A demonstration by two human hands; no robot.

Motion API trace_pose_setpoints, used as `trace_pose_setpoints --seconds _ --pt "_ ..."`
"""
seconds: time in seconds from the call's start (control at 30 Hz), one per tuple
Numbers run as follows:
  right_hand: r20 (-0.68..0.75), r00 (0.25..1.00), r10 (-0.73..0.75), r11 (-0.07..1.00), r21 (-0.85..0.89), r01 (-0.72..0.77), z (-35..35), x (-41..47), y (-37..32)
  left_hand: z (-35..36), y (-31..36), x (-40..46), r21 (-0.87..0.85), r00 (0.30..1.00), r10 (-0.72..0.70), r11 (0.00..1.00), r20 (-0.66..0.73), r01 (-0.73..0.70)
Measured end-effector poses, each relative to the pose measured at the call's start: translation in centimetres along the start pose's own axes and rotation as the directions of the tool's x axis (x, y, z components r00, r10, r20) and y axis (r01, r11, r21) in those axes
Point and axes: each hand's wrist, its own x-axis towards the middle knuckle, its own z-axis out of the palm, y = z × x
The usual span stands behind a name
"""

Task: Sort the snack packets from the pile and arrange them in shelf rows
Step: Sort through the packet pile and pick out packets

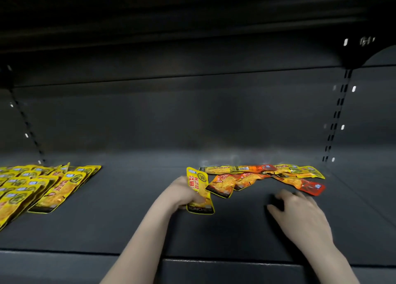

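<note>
Head view looks down onto the dark shelf (132, 198), and I place everything from the mixed pile (265, 176) near its back right. My left hand (186, 194) is just left of that pile, its grip clamped on a yellow packet (200, 190): fingers curl round the packet's lower half. This packet stands nearly upright, long axis running top to bottom, top edge leaning slightly left, printed face toward me. It is glossy yellow with a blue tag at the top, red characters down the left and a dark band along the bottom. My right hand (300, 215) hovers in front of the pile, fingers spread and loosely bent, holding nothing. Yellow and orange-red packets lie flat and overlapping in the pile. Far left of the pile, the yellow rows (36, 189) lie in overlapping slanted lines.
</note>
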Motion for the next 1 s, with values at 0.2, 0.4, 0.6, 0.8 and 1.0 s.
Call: trace_pose_setpoints --seconds 0.2,0.4,0.6,0.8,1.0 --pt "0.067 0.998 0.009 0.994 0.112 -0.016 -0.2 2.9 -2.9 -2.4 -1.9 -0.4 0.111 1.000 0.008 0.994 -0.003 -0.008" --pt "0.120 0.986 0.113 0.986 0.108 -0.126 0.6 5.4 -8.1 -3.1 -2.4 0.4 0.138 1.000 -0.017 0.990 0.005 0.017" --pt "0.198 0.957 0.212 0.977 -0.005 -0.215 1.9 6.7 -11.0 -2.8 -2.5 1.6 0.399 0.983 0.000 0.914 -0.182 0.074" --pt "0.211 0.950 0.232 0.960 0.110 -0.259 2.6 6.3 -11.3 -3.2 -3.2 2.1 0.296 0.979 0.007 0.954 -0.206 0.055" --pt "0.407 0.909 0.092 0.724 0.600 -0.341 1.6 5.2 -8.8 -4.4 -3.6 1.1 0.079 0.985 0.007 0.997 -0.173 0.007"
